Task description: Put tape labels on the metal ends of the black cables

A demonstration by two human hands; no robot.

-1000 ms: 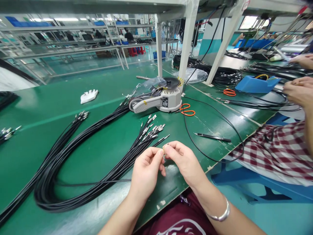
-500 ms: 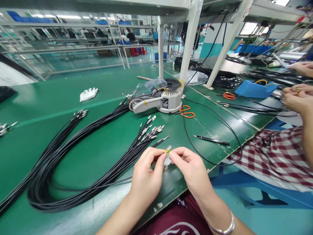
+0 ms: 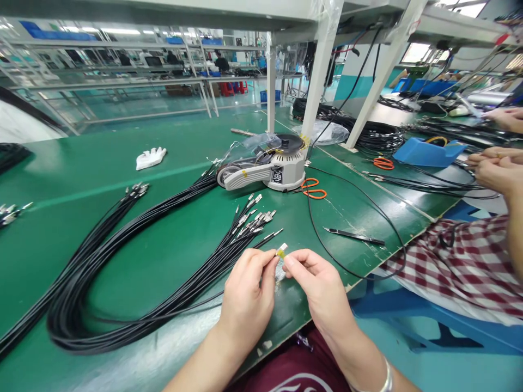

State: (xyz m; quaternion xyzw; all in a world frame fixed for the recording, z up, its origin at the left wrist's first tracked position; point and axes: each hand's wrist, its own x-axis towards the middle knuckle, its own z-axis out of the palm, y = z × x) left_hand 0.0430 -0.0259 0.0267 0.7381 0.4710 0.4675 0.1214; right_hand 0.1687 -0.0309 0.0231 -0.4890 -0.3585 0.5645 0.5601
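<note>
Between finger and thumb, my left hand point(image 3: 248, 294) pinches the end of a black cable point(image 3: 206, 299), just behind its small metal connector point(image 3: 284, 247). A bit of yellow tape point(image 3: 280, 253) sits at the base of that connector. My right hand point(image 3: 321, 283) is closed in a pinch at the tape's right side; its fingertips partly hide the tape's edge. Left of my hands lies a curved bundle of black cables point(image 3: 163, 316), with metal connectors point(image 3: 257, 220) fanned out at its near end.
Behind my hands stands a grey tape dispenser point(image 3: 281, 169), with orange-handled scissors point(image 3: 314, 193) beside it. Black tweezers point(image 3: 355, 236) lie to the right. A white glove point(image 3: 151, 158) rests farther back. At right, a co-worker's hands point(image 3: 496, 166) are near a blue dispenser point(image 3: 429, 151).
The yellow tape now lies closer around the connector's base, and the connector is tilted slightly differently. Both hands stay close together, shifted slightly down in view.
</note>
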